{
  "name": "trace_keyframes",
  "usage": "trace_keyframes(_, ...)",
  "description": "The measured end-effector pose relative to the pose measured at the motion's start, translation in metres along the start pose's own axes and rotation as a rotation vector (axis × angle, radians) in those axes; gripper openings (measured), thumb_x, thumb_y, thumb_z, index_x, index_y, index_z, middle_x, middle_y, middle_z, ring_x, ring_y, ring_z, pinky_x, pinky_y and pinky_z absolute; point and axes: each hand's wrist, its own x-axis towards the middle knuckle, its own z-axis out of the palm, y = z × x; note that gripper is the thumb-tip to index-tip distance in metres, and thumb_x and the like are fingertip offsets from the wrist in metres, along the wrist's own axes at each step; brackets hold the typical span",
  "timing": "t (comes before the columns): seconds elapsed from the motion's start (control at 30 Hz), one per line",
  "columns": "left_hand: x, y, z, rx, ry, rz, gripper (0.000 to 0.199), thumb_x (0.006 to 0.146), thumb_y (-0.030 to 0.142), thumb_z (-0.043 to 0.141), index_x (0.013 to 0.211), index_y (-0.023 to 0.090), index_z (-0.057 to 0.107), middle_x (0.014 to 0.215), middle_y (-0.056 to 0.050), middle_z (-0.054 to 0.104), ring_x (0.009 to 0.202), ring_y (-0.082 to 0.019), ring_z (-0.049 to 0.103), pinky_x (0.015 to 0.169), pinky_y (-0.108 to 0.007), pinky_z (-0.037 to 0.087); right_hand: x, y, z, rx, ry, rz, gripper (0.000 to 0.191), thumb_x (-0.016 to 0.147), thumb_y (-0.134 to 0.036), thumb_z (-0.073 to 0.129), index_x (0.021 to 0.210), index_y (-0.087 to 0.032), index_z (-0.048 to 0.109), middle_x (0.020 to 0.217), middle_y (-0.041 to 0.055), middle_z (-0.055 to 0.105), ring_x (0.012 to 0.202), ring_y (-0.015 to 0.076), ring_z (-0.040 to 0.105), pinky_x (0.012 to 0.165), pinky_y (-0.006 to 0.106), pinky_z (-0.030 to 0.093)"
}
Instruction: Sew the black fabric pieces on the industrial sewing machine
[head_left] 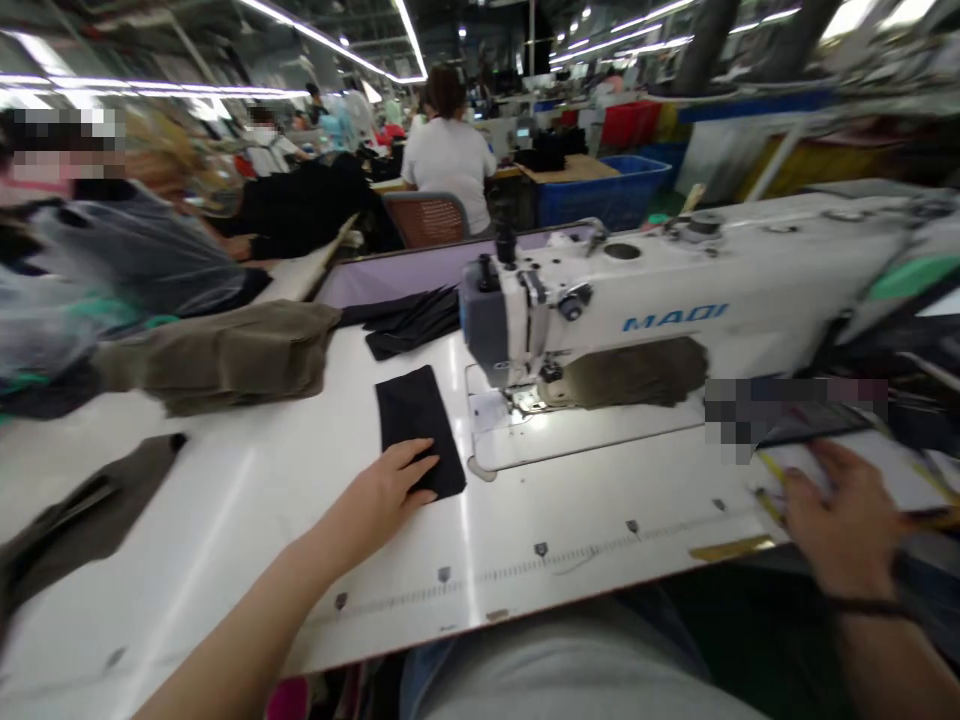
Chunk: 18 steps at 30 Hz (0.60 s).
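My left hand (394, 485) lies with its fingers apart on the lower part of a black fabric piece (416, 410), flat on the white table left of the sewing machine (660, 290). At the right edge of the table, my right hand (847, 515) has its fingers bent at a white and yellow item (877, 470); whether it grips this item is unclear. Olive fabric (637, 372) sits under the machine's arm, beside the needle area. More black pieces (412, 318) lie behind the one under my left hand.
Folded olive fabric (232, 360) rests on the table at the left, with another olive piece (97, 510) nearer. A ruler scale runs along the table's front edge (495, 615). Behind stand a chair (429, 218), a seated person in white (450, 160) and a blue bin (600, 195).
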Motion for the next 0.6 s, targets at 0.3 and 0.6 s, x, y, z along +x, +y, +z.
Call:
trace_keyframes(0.3, 0.037, 0.003, 0.030, 0.004, 0.115, 0.202, 0.059, 0.086, 0.058, 0.026, 0.110, 0.016, 0.061, 0.119, -0.010, 0.054, 0.106, -0.027, 0.053, 0.092, -0.043, 0.044, -0.001, -0.005, 0.010, -0.038, 0.077, 0.079, 0.041, 0.076, -0.033, 0.040, 0.111, -0.013, 0.046, 0.108, 0.0137, 0.056, 0.102, 0.0288, 0.049, 0.087, 0.048, 0.037)
trace_keyframes(0.6, 0.077, 0.018, 0.020, 0.081, 0.061, 0.251, 0.064, 0.088, 0.054, 0.019, 0.104, 0.011, 0.064, 0.111, -0.015, 0.058, 0.101, -0.030, 0.055, 0.087, -0.044, 0.046, -0.001, -0.007, 0.010, 0.010, 0.077, 0.084, 0.038, 0.076, -0.030, 0.040, 0.110, -0.014, 0.045, 0.107, 0.0125, 0.058, 0.102, 0.0267, 0.050, 0.090, 0.048, 0.033)
